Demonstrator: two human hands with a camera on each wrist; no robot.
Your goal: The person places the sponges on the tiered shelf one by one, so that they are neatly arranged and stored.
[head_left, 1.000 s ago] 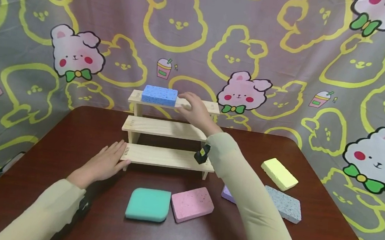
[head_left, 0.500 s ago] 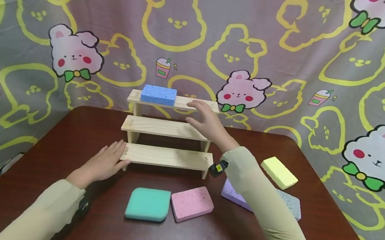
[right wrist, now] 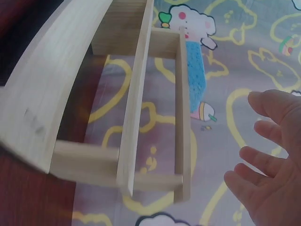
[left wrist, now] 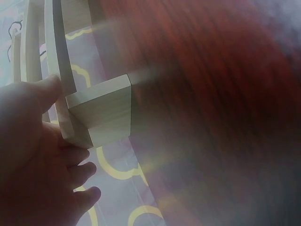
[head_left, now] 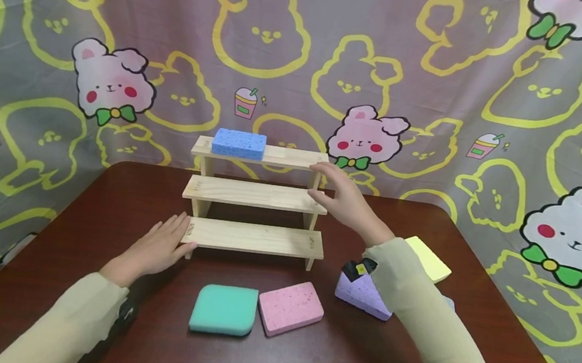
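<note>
A three-tier wooden shelf [head_left: 257,194] stands on the table, with a blue sponge [head_left: 238,144] lying on the left part of its top tier. My left hand [head_left: 153,250] rests at the left end of the bottom tier; in the left wrist view its thumb [left wrist: 47,92] lies along the board's edge. My right hand [head_left: 347,199] holds nothing and hovers by the shelf's right end, fingers apart. The right wrist view has this hand [right wrist: 270,155] beside the top board, away from the blue sponge [right wrist: 195,75].
In front of the shelf lie a teal sponge [head_left: 225,310] and a pink sponge [head_left: 290,309]. A purple sponge [head_left: 364,294] and a yellow sponge [head_left: 429,261] lie to the right, with a grey one mostly hidden behind my right sleeve. A patterned curtain [head_left: 284,45] hangs behind the table.
My right hand has drawn away from beside the blue sponge, moving right and slightly down toward the shelf's right end. The blue sponge stays on the top tier; my left hand has not moved.
</note>
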